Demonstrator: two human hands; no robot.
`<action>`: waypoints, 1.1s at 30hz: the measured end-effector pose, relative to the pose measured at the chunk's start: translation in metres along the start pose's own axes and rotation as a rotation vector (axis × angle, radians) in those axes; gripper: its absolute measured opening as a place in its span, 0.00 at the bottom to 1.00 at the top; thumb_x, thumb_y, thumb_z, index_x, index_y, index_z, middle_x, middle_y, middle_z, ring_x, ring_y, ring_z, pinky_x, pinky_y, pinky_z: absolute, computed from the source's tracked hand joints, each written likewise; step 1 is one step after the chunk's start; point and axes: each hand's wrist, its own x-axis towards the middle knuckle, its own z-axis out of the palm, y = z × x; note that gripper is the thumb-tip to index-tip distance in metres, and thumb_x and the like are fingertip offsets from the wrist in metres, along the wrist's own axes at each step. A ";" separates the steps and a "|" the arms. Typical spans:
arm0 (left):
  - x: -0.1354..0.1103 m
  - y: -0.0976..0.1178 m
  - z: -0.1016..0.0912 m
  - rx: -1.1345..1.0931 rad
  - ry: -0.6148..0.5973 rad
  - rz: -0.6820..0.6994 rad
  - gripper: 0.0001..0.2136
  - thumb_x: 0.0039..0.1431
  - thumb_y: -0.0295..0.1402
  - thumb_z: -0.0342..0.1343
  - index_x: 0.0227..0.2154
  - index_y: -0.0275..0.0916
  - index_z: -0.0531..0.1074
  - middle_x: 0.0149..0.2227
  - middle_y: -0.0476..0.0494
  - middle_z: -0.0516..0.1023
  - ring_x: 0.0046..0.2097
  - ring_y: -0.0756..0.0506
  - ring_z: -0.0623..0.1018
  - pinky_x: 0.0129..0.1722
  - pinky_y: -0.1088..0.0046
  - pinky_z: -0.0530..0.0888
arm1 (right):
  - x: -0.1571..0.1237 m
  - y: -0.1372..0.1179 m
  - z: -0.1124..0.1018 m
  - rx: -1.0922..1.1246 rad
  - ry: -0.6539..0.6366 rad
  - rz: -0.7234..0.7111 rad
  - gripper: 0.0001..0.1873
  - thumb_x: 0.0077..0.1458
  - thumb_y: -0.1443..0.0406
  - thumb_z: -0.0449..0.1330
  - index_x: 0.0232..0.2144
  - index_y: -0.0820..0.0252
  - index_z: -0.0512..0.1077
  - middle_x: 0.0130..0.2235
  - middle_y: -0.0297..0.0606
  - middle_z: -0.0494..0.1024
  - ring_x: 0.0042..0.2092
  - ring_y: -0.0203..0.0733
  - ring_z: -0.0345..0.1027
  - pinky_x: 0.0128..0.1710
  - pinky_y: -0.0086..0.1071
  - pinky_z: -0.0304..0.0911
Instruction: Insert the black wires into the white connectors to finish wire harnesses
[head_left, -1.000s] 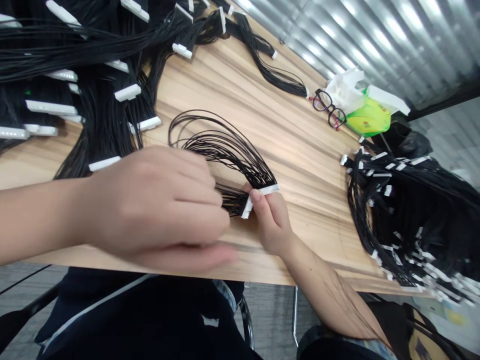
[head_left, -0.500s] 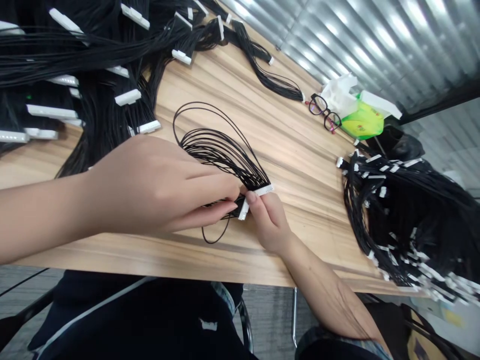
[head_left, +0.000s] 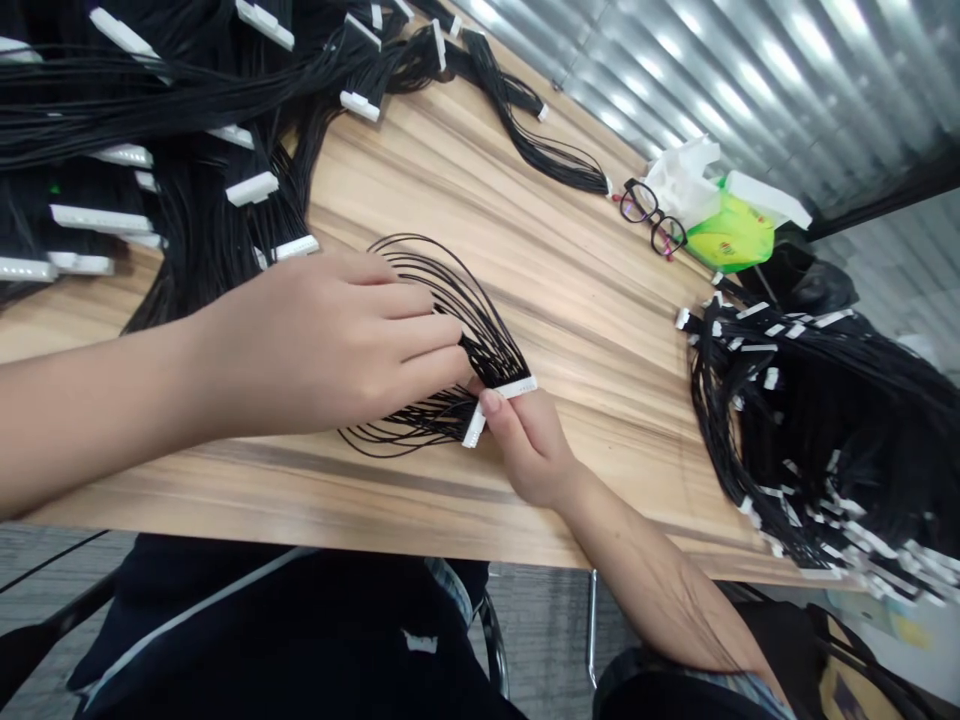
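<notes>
A wire harness of thin black wires (head_left: 491, 335) bends in a loop above the wooden table (head_left: 600, 330). Its two white connectors, an upper one (head_left: 517, 386) and a lower one (head_left: 472, 428), sit close together at an angle. My right hand (head_left: 534, 445) pinches the harness at these connectors, thumb on top. From the left, my left hand (head_left: 345, 340) reaches across the loop with its fingers curled around the wires; its fingertips are partly hidden near the connectors. Wires show above and below this hand.
A big heap of black harnesses (head_left: 202, 200) with white connectors covers the table's left. Another heap (head_left: 847, 430) lies at the right. Glasses (head_left: 652, 216), a green-yellow packet (head_left: 731, 235) and one harness (head_left: 525, 140) lie along the back, near a corrugated metal panel (head_left: 712, 70).
My left hand has moved slightly up and curled over the wires, pulling the large upper loop smaller. More wires now fan out below it. My right hand keeps its pinch, shifted slightly left.
</notes>
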 end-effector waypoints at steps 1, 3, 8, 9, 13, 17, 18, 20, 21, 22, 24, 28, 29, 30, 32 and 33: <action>0.002 -0.001 -0.003 0.002 0.002 0.008 0.37 0.74 0.44 0.20 0.39 0.46 0.80 0.37 0.51 0.77 0.47 0.44 0.84 0.55 0.51 0.81 | 0.000 0.000 0.000 0.023 -0.005 -0.008 0.30 0.72 0.47 0.44 0.24 0.54 0.68 0.26 0.34 0.70 0.31 0.41 0.66 0.37 0.37 0.65; 0.000 -0.001 -0.008 0.050 0.046 0.045 0.35 0.75 0.49 0.24 0.35 0.45 0.78 0.36 0.53 0.77 0.45 0.46 0.84 0.57 0.52 0.81 | 0.000 0.003 0.001 0.083 -0.006 0.000 0.29 0.72 0.47 0.46 0.26 0.54 0.69 0.26 0.33 0.71 0.31 0.40 0.66 0.36 0.36 0.63; -0.017 0.027 -0.014 0.352 0.514 0.283 0.17 0.75 0.46 0.47 0.33 0.44 0.72 0.35 0.55 0.78 0.38 0.50 0.80 0.52 0.66 0.80 | 0.004 0.002 0.006 0.163 0.125 0.024 0.29 0.71 0.44 0.47 0.27 0.55 0.70 0.25 0.33 0.72 0.30 0.41 0.67 0.34 0.36 0.64; -0.016 0.033 -0.013 0.379 0.557 0.310 0.14 0.74 0.48 0.50 0.40 0.46 0.74 0.41 0.55 0.81 0.43 0.48 0.81 0.52 0.65 0.79 | 0.005 -0.002 0.004 0.155 0.178 -0.024 0.29 0.71 0.44 0.46 0.29 0.55 0.71 0.26 0.34 0.73 0.31 0.42 0.69 0.35 0.36 0.66; 0.018 0.050 -0.014 0.326 0.584 0.281 0.13 0.76 0.35 0.46 0.55 0.41 0.72 0.53 0.45 0.82 0.48 0.45 0.83 0.48 0.66 0.80 | 0.003 -0.022 -0.026 0.022 0.403 -0.272 0.26 0.73 0.51 0.45 0.31 0.55 0.73 0.30 0.37 0.78 0.33 0.43 0.72 0.38 0.38 0.68; 0.071 0.068 -0.043 0.369 0.550 0.573 0.14 0.74 0.28 0.46 0.51 0.46 0.75 0.50 0.49 0.84 0.41 0.50 0.83 0.42 0.76 0.81 | -0.036 -0.026 -0.094 -0.315 0.699 -0.361 0.21 0.72 0.59 0.47 0.34 0.56 0.77 0.32 0.40 0.83 0.35 0.44 0.76 0.39 0.38 0.68; 0.085 0.073 -0.054 0.392 0.500 0.700 0.13 0.74 0.29 0.48 0.48 0.49 0.77 0.48 0.52 0.85 0.37 0.51 0.82 0.41 0.77 0.81 | -0.053 -0.022 -0.116 -0.370 0.833 -0.346 0.21 0.72 0.60 0.48 0.35 0.56 0.78 0.33 0.40 0.83 0.35 0.44 0.76 0.38 0.38 0.68; 0.119 0.085 -0.075 0.430 0.379 0.940 0.13 0.74 0.31 0.49 0.43 0.52 0.78 0.45 0.57 0.85 0.36 0.52 0.82 0.44 0.78 0.81 | -0.095 -0.009 -0.160 -0.412 1.105 -0.275 0.21 0.70 0.56 0.50 0.33 0.56 0.78 0.31 0.40 0.83 0.33 0.45 0.75 0.35 0.38 0.67; 0.141 0.090 -0.085 0.442 0.316 1.026 0.14 0.75 0.30 0.48 0.43 0.53 0.78 0.45 0.58 0.85 0.40 0.52 0.83 0.49 0.79 0.81 | -0.119 -0.001 -0.182 -0.386 1.217 -0.238 0.21 0.69 0.54 0.52 0.31 0.56 0.78 0.30 0.40 0.83 0.33 0.45 0.75 0.36 0.38 0.68; 0.167 0.096 -0.095 0.452 0.263 1.072 0.15 0.75 0.29 0.47 0.45 0.53 0.78 0.48 0.57 0.85 0.48 0.52 0.83 0.56 0.78 0.80 | -0.142 0.008 -0.203 -0.352 1.331 -0.209 0.22 0.68 0.52 0.53 0.28 0.56 0.76 0.29 0.39 0.82 0.33 0.45 0.75 0.37 0.39 0.69; 0.230 0.108 -0.109 0.453 0.175 1.087 0.18 0.73 0.24 0.47 0.51 0.52 0.77 0.59 0.54 0.80 0.62 0.50 0.78 0.66 0.69 0.76 | -0.187 0.025 -0.241 -0.325 1.535 -0.192 0.24 0.67 0.50 0.54 0.26 0.56 0.74 0.30 0.40 0.83 0.34 0.45 0.75 0.40 0.40 0.70; 0.366 0.145 -0.102 0.406 0.084 1.014 0.16 0.71 0.41 0.59 0.57 0.40 0.73 0.62 0.37 0.73 0.62 0.40 0.75 0.65 0.52 0.76 | -0.250 0.061 -0.288 -0.440 1.655 -0.136 0.19 0.60 0.49 0.63 0.29 0.58 0.76 0.31 0.40 0.82 0.34 0.45 0.74 0.37 0.39 0.69; 0.393 0.155 -0.091 0.390 0.069 0.992 0.17 0.71 0.42 0.59 0.57 0.39 0.73 0.62 0.37 0.73 0.61 0.40 0.76 0.63 0.52 0.77 | -0.259 0.070 -0.293 -0.485 1.643 -0.116 0.18 0.57 0.49 0.65 0.30 0.58 0.77 0.32 0.40 0.83 0.35 0.46 0.74 0.37 0.40 0.69; 0.416 0.164 -0.076 0.376 0.054 0.964 0.18 0.71 0.43 0.60 0.57 0.39 0.73 0.60 0.38 0.74 0.59 0.41 0.76 0.61 0.54 0.78 | -0.264 0.080 -0.296 -0.531 1.625 -0.095 0.17 0.54 0.49 0.68 0.29 0.57 0.78 0.32 0.41 0.83 0.36 0.47 0.75 0.37 0.40 0.69; 0.444 0.176 -0.041 0.355 0.025 0.900 0.19 0.70 0.43 0.60 0.57 0.37 0.72 0.58 0.37 0.75 0.57 0.41 0.78 0.58 0.55 0.80 | -0.269 0.100 -0.295 -0.607 1.577 -0.065 0.18 0.50 0.48 0.71 0.25 0.54 0.77 0.32 0.42 0.83 0.37 0.48 0.75 0.37 0.39 0.69; 0.451 0.178 -0.023 0.347 0.017 0.863 0.20 0.70 0.44 0.60 0.57 0.37 0.72 0.57 0.38 0.75 0.56 0.41 0.78 0.57 0.56 0.81 | -0.269 0.111 -0.293 -0.633 1.561 -0.051 0.19 0.50 0.47 0.71 0.24 0.54 0.76 0.31 0.41 0.82 0.37 0.46 0.74 0.37 0.39 0.69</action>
